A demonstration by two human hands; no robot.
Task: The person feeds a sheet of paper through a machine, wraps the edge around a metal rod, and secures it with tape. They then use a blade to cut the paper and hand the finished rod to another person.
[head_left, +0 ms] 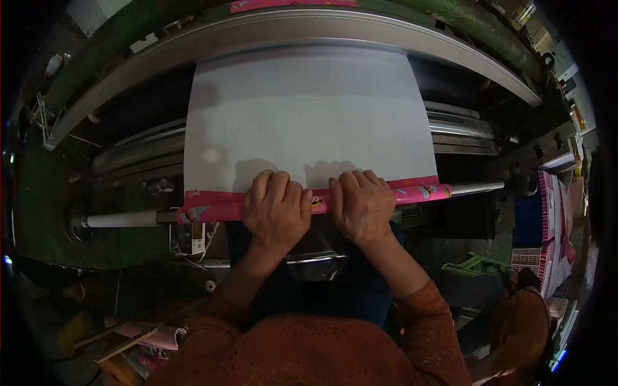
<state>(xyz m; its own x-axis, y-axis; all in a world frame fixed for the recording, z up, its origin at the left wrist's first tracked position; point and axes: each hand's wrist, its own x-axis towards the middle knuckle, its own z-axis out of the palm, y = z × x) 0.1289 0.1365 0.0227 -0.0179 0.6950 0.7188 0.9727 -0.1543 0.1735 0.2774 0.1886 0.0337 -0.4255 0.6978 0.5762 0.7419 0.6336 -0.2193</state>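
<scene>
A wide white sheet (pixel 309 116) comes down from under a metal bar and meets a pink roll (pixel 222 213) printed with small colored figures. The roll sits around a shaft (pixel 476 188) that runs across in front of my body. My left hand (pixel 277 211) has its fingers curled over the roll, left of its middle. Close beside it, my right hand (pixel 364 207) is wrapped over the roll in the same way, with a small gap between the two. My palms and the roll's underside are hidden.
A curved-looking metal bar (pixel 309 27) spans the machine above the sheet. Metal rollers (pixel 460 132) flank the sheet. Pink-edged stacks (pixel 547 225) stand at the right, near a green stool (pixel 476 262). A pink ribbed roll (pixel 168 337) lies at lower left.
</scene>
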